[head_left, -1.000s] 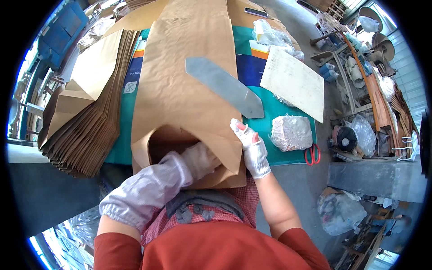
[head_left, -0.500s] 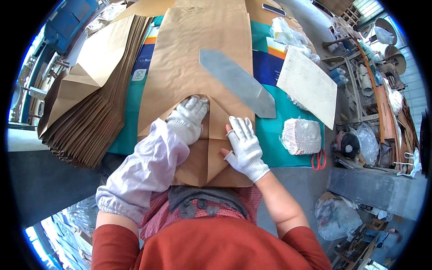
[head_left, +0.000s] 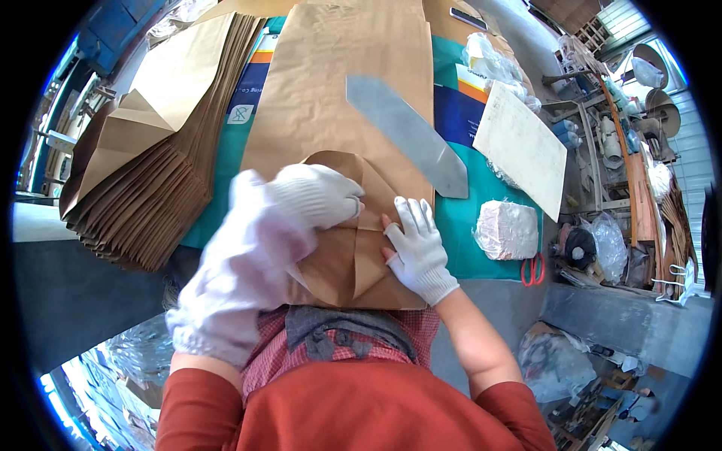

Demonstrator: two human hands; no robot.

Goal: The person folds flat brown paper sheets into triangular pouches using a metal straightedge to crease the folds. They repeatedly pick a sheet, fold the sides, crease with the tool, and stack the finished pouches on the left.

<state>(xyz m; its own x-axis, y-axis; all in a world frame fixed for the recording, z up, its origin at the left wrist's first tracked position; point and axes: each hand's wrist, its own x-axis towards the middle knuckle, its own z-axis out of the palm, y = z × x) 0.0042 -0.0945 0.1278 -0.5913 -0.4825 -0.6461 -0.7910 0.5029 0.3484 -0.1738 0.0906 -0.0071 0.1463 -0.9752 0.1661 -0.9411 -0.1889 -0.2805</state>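
A long brown paper bag (head_left: 338, 68) lies flat before me, its near end opened into a folded diamond with a centre crease. My left hand (head_left: 320, 197), in a white knit glove and a pale sleeve cover, is closed with bent fingers on the left flap of that fold. On the right side of the same end rests my right hand (head_left: 417, 252), its gloved fingers stretched out and its bare thumb and fingertip showing. A grey pointed metal plate (head_left: 410, 135) lies across the bag beyond my right hand.
To the left stands a fanned stack of brown paper bags (head_left: 162, 169). A white board (head_left: 524, 143), a plastic-wrapped white block (head_left: 508, 231) and red-handled scissors (head_left: 532, 270) lie to the right. Further off are a phone (head_left: 468, 18) and clear plastic wrapping (head_left: 492, 60).
My left hand has gone from flat to bent fingers, shifting slightly toward the centre crease. My right hand stays spread on the bag. The whole view has shifted a little.
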